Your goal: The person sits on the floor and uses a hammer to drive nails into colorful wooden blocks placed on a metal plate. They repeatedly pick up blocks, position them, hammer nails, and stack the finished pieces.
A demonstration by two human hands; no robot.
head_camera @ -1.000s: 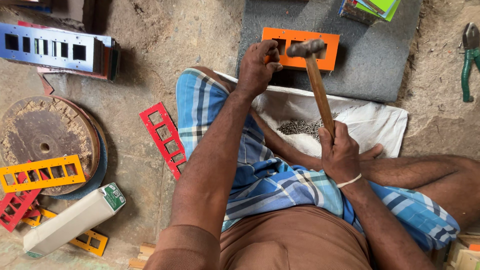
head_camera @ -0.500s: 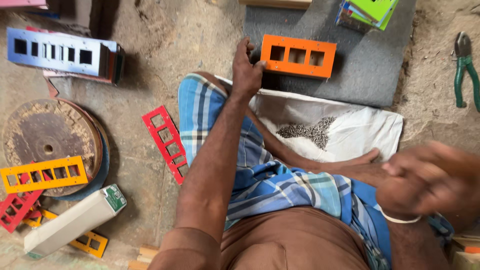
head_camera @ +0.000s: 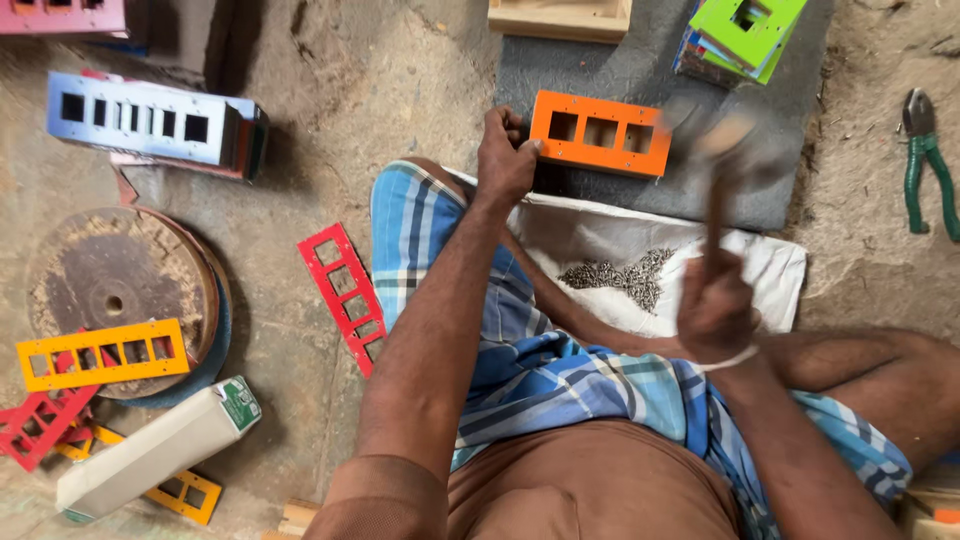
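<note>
An orange panel with three rectangular cut-outs (head_camera: 600, 134) lies on a grey mat (head_camera: 640, 60) in front of me. My left hand (head_camera: 505, 157) grips the panel's left end. My right hand (head_camera: 715, 310) is closed around a hammer's wooden handle; the hammer (head_camera: 722, 160) is blurred, its head raised above the panel's right end. Between the two hands a pile of small dark nails (head_camera: 620, 275) lies on a white cloth (head_camera: 760, 270) spread over my lap.
A red slotted strip (head_camera: 345, 295) lies on the floor to the left, beside a blue slotted box (head_camera: 150, 120), a rusty disc (head_camera: 115, 280), yellow strips (head_camera: 100, 355) and a white carton (head_camera: 160, 450). Green pliers (head_camera: 925, 160) lie at right; green panels (head_camera: 745, 30) sit at the mat's top.
My right hand swung away low to the right with the hammer, then came back up; the hammer now blurs over the panel's right end. My left hand stayed at the panel's left end.
</note>
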